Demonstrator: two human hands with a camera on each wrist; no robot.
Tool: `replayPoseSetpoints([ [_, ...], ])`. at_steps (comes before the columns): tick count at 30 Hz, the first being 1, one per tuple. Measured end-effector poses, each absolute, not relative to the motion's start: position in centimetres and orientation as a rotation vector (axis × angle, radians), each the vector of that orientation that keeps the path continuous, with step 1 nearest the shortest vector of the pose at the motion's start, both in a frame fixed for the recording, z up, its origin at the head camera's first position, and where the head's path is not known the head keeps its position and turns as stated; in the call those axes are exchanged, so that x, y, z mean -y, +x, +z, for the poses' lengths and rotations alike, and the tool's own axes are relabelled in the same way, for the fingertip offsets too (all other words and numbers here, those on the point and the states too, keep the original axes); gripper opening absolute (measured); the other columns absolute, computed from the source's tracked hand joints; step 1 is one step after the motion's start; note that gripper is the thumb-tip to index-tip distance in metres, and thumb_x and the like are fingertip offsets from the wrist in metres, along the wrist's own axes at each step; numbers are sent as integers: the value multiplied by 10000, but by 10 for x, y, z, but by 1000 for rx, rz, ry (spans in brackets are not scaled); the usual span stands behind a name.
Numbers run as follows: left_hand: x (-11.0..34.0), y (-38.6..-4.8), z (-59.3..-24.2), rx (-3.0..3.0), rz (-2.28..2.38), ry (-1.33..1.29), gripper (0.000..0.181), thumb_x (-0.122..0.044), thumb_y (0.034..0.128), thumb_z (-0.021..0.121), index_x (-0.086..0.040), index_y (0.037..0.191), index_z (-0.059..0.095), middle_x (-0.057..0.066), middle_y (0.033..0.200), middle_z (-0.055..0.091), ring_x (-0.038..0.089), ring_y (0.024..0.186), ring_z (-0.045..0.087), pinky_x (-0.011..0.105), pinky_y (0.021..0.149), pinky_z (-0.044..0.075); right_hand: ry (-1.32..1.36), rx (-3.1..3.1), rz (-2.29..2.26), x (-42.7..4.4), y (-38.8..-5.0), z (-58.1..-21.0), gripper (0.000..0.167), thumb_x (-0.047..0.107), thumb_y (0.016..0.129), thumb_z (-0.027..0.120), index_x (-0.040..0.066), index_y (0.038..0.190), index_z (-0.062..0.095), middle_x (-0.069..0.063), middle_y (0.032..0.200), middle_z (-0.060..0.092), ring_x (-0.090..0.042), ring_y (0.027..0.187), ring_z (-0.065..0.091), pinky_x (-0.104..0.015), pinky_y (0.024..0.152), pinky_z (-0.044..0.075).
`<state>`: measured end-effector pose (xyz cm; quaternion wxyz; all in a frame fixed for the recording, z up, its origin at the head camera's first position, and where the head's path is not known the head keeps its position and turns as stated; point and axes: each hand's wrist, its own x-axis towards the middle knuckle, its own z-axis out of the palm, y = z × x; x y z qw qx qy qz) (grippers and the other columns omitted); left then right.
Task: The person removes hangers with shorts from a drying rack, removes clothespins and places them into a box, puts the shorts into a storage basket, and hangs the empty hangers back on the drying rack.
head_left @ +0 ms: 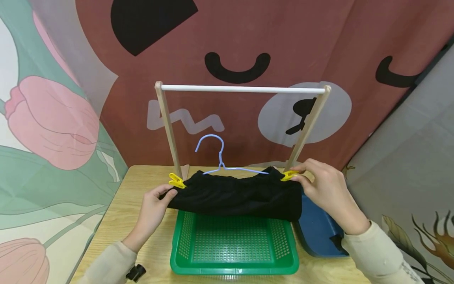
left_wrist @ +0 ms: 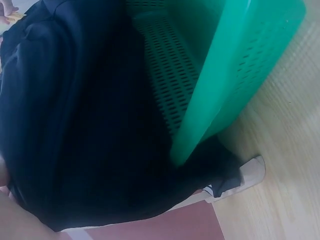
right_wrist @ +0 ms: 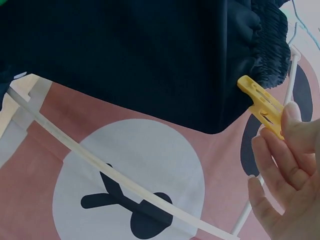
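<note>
A black garment [head_left: 241, 197] with a gathered elastic waistband hangs from a light-blue hanger [head_left: 220, 156] above the green basket. My left hand [head_left: 152, 209] pinches the garment's left edge, just below a yellow clothespin [head_left: 176, 181] clipped near that corner. At the other end, my right hand [head_left: 326, 189] holds a second yellow clothespin [right_wrist: 262, 105] between thumb and fingers; its jaws are on the waistband. In the left wrist view the cloth fills much of the picture, and only a bit of the left hand [left_wrist: 20, 220] shows at the edge.
Behind the garment stands a wooden rack with a white rod [head_left: 244, 89]. Under it is the green perforated basket [head_left: 234, 271]. To the right lies a blue tray [head_left: 315, 232] with something dark in it. A small black object [head_left: 136, 272] is by the left sleeve.
</note>
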<state>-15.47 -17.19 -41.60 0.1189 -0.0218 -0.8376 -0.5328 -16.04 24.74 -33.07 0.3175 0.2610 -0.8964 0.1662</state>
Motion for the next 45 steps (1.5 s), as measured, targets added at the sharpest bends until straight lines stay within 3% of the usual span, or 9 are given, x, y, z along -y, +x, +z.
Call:
replayPoseSetpoints([
  [9, 171, -152, -417, 2431, -1575, -61, 127, -101, 962, 658, 0, 999, 724, 112, 1020, 706, 76, 914, 593, 153, 778, 472, 704, 2253, 459, -248, -160, -331, 289, -25, 672, 883, 84, 901, 744, 7, 840, 701, -137, 669, 617, -238, 533, 429],
  [22, 169, -151, -420, 2451, -1539, -37, 124, -96, 949, 672, -1, 1001, 734, 115, 1017, 715, 131, 935, 612, 176, 778, 487, 642, 2185, 573, -260, -157, -326, 273, -99, 650, 859, 56, 852, 760, -25, 792, 709, -128, 599, 559, -159, 520, 335],
  [33, 170, -151, -422, 2454, -1514, -22, 119, -65, 939, 677, 12, 1009, 735, 129, 1026, 722, 162, 966, 627, 166, 792, 485, 568, 2272, 550, -279, -155, -329, 336, -92, 710, 833, 32, 1008, 742, -64, 888, 692, -153, 798, 609, -141, 650, 396],
  [38, 170, -150, -422, 2438, -1546, -19, 113, -53, 936, 679, 19, 1004, 733, 133, 1021, 719, 105, 941, 616, 152, 783, 479, 544, 2301, 524, -288, -156, -334, 359, -76, 706, 842, 39, 1028, 734, -65, 892, 682, -152, 806, 592, -159, 589, 364],
  [45, 170, -149, -422, 2427, -1574, -30, 123, -83, 945, 673, 9, 1000, 733, 122, 1021, 716, 71, 923, 605, 160, 783, 480, 504, 2361, 519, -303, -162, -337, 435, -71, 707, 847, 49, 1106, 721, -45, 951, 679, -55, 773, 551, -163, 629, 382],
])
